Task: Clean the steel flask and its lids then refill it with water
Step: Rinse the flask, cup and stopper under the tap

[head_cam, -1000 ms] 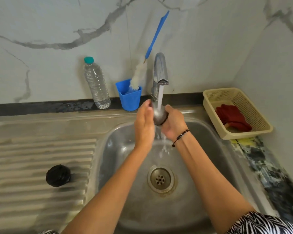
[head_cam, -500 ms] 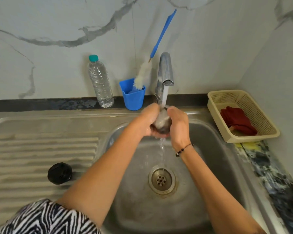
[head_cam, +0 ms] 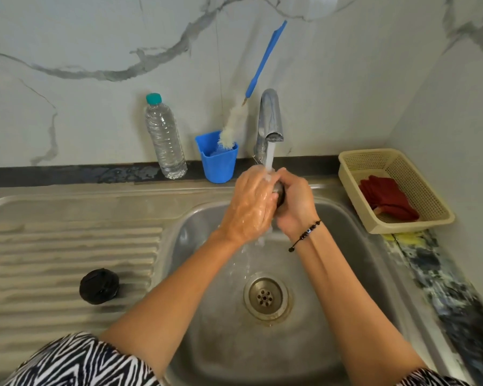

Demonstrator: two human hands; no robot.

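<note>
1. Both hands close around a small steel lid (head_cam: 279, 194) right under the tap; only a dark, rounded sliver of it shows between them.
2. The left hand (head_cam: 250, 207) lies over the lid from the left, fingers curled onto it, its back wet and shiny.
3. The right hand (head_cam: 293, 201) wraps the lid from the right with the fingers folded in; a black beaded bracelet (head_cam: 307, 234) sits on that wrist.
4. Directly above the grip, the tap (head_cam: 271, 121) runs a white stream of water (head_cam: 269, 160) onto the hands, and water falls on below them.
5. Beneath the grip is the steel sink (head_cam: 354, 246), wet, with its round drain (head_cam: 265, 296) straight under the hands.
6. Left of the grip and nearer the person, a black cap (head_cam: 99, 286) rests on the ribbed draining board (head_cam: 53, 246), well apart from the hands.
7. Behind and left of the grip, against the wall, stand a blue cup (head_cam: 218, 162) holding a bottle brush (head_cam: 232, 129) with a long blue handle, and beside it a clear plastic bottle (head_cam: 165, 137) with a teal top.
8. Right of the grip, a cream basket (head_cam: 430, 213) sits on the dark speckled counter (head_cam: 444, 288) with a red cloth (head_cam: 385, 197) inside.
9. The walls (head_cam: 95, 37) behind and to the right are white marble with grey veins.
10. Zebra-striped sleeves (head_cam: 81, 363) show at the near edge.
</note>
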